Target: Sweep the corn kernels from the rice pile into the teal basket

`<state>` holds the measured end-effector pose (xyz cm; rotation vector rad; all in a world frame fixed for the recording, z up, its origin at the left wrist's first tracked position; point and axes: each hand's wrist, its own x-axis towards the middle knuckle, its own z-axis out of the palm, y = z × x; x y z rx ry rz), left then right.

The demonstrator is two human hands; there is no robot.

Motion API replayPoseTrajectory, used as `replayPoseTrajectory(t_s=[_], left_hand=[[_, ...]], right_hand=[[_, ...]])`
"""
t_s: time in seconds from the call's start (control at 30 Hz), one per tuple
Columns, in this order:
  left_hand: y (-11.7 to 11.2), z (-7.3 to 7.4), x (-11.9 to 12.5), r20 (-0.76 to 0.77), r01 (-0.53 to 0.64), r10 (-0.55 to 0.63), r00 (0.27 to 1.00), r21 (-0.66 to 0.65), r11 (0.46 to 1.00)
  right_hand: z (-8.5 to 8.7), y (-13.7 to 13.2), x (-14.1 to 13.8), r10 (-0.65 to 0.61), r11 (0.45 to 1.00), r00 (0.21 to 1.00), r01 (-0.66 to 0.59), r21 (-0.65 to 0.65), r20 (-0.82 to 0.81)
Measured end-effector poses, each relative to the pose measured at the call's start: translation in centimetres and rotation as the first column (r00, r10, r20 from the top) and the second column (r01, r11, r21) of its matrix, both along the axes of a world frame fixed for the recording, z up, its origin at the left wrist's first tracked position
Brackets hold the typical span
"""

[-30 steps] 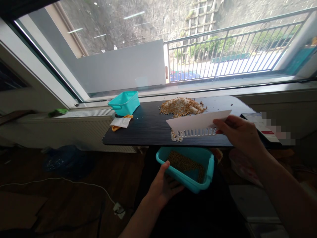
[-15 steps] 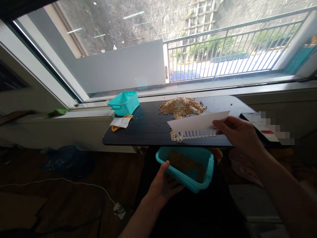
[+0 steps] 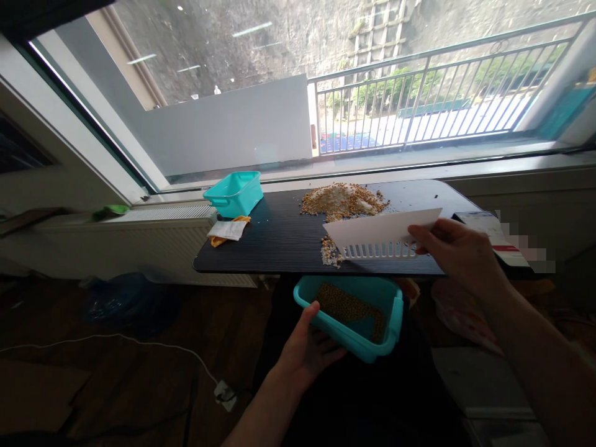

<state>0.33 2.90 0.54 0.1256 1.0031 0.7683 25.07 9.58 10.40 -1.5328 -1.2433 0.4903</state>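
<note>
Grains, a small pale heap point(image 3: 329, 251), lie at the front edge of the dark counter point(image 3: 279, 239), touching the left end of a white slotted plastic board point(image 3: 379, 233). Its long axis runs left to right; the right hand point(image 3: 459, 254) is clamped on its right end. Below the edge, the left hand point(image 3: 305, 351) grips a turquoise plastic tub point(image 3: 358, 351).

Bright daylight thru window point(image 3: 326, 93), dim underexposed foreground, wide-angle edge distortion, sharp.

Turquoise plastic bin point(image 3: 372, 351) carrying golden-brown kernels point(image 3: 347, 304); white plastic panel point(image 3: 377, 231) patterned with a row of slots; black, finely striped tabletop point(image 3: 279, 239); mixed yellow-and-white grain heap point(image 3: 342, 200); a second turquoise tub point(image 3: 233, 192).
</note>
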Motion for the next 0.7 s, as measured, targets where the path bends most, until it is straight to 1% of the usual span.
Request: replayPoseTrajectory(t_s=[0.1, 0.37, 0.5, 0.6, 0.7], left_hand=[[0.07, 0.08, -0.02, -0.007, -0.001, 0.001, 1.0, 0.0, 1.0], [-0.02, 0.2, 0.06, -0.002, -0.005, 0.005, 1.0, -0.009, 1.0], [0.0, 0.06, 0.11, 0.0, -0.012, 0.012, 1.0, -0.01, 1.0], [0.04, -0.09, 0.09, 0.009, -0.003, 0.003, 1.0, -0.007, 1.0], [0.07, -0.22, 0.05, 0.012, -0.003, 0.003, 1.0, -0.001, 1.0]], right_hand=[[0.39, 0.04, -0.12, -0.024, 1.0, 1.0, 0.024, -0.016, 0.015], [-0.09, 0.65, -0.67, 0.03, 1.0, 0.999, -0.03, 0.006, -0.021], [0.04, 0.62, -0.48, 0.06, 0.998, 0.998, -0.06, 0.011, -0.025], [0.18, 0.37, -0.37, 0.059, 0.998, 0.998, -0.059, 0.027, -0.014], [0.09, 0.3, -0.54, 0.055, 0.998, 0.998, -0.053, 0.041, -0.044]])
